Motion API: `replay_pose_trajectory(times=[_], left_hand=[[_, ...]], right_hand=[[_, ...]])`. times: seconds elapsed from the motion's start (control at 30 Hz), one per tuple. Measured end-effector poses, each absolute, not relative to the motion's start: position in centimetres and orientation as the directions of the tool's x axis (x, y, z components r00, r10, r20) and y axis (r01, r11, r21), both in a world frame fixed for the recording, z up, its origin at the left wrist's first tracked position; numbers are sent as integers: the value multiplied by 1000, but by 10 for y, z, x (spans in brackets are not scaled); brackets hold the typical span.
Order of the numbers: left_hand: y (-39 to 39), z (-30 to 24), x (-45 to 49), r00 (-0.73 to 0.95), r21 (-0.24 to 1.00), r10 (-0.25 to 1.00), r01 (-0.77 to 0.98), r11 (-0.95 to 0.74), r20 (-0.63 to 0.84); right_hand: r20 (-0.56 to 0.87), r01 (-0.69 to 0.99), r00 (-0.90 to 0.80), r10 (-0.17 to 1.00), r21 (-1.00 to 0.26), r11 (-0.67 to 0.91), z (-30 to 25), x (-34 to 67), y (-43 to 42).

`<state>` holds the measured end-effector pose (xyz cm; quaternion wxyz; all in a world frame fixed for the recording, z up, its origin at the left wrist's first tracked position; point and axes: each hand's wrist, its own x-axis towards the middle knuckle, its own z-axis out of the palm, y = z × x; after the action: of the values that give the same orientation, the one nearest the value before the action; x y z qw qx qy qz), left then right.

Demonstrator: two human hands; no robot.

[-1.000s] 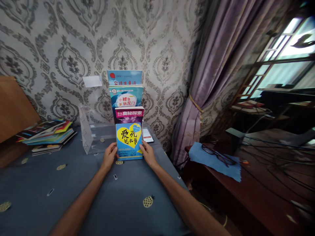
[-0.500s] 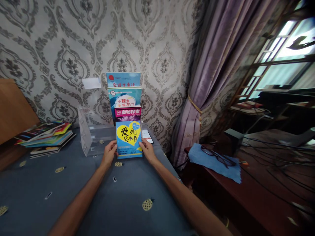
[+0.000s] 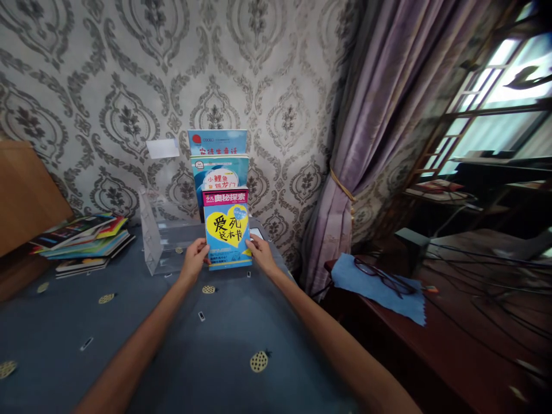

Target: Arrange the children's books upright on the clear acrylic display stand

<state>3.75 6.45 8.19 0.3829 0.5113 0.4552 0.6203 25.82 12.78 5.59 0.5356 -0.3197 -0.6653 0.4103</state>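
Note:
A blue book with a yellow heart on its cover point(image 3: 227, 237) is held upright between my two hands. My left hand point(image 3: 197, 257) grips its left edge, and my right hand point(image 3: 260, 252) grips its right edge. Directly behind it shows the top of a magenta book point(image 3: 225, 196). Further back and higher stand a teal book with a white circle point(image 3: 221, 169) and a light blue book point(image 3: 218, 141). A clear stepped plastic rack point(image 3: 153, 236) shows to the left of the books; the rest of it is hidden behind them.
A pile of thin books point(image 3: 86, 238) lies on the blue patterned tablecloth point(image 3: 142, 333) at left. Behind my right hand lies a phone-like object point(image 3: 257, 232). Glasses point(image 3: 383, 276) rest on a blue cloth point(image 3: 345, 276) on the dark red desk point(image 3: 457, 356), among cables.
Both hands have raised the blue book slightly, so its heart cover now hides more of the magenta book behind. The camera view has shifted a little.

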Motion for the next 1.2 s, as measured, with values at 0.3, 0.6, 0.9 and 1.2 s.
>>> replay_pose_trajectory(times=[0.3, 0.6, 0.9, 1.2], left_hand=[[72, 90, 35, -162, 949, 936, 12, -314, 312], [81, 104, 31, -147, 937, 925, 46, -346, 349], [93, 120, 28, -158, 923, 909, 80, -377, 386], [106, 134, 27, -186, 910, 891, 102, -401, 414]], right_hand=[[478, 35, -192, 857, -869, 493, 65, 259, 133], [482, -9, -214, 850, -871, 492, 79, 257, 141], [511, 5, -228, 829, -851, 525, 95, 258, 155], [544, 28, -229, 808, -826, 564, 110, 257, 172]])
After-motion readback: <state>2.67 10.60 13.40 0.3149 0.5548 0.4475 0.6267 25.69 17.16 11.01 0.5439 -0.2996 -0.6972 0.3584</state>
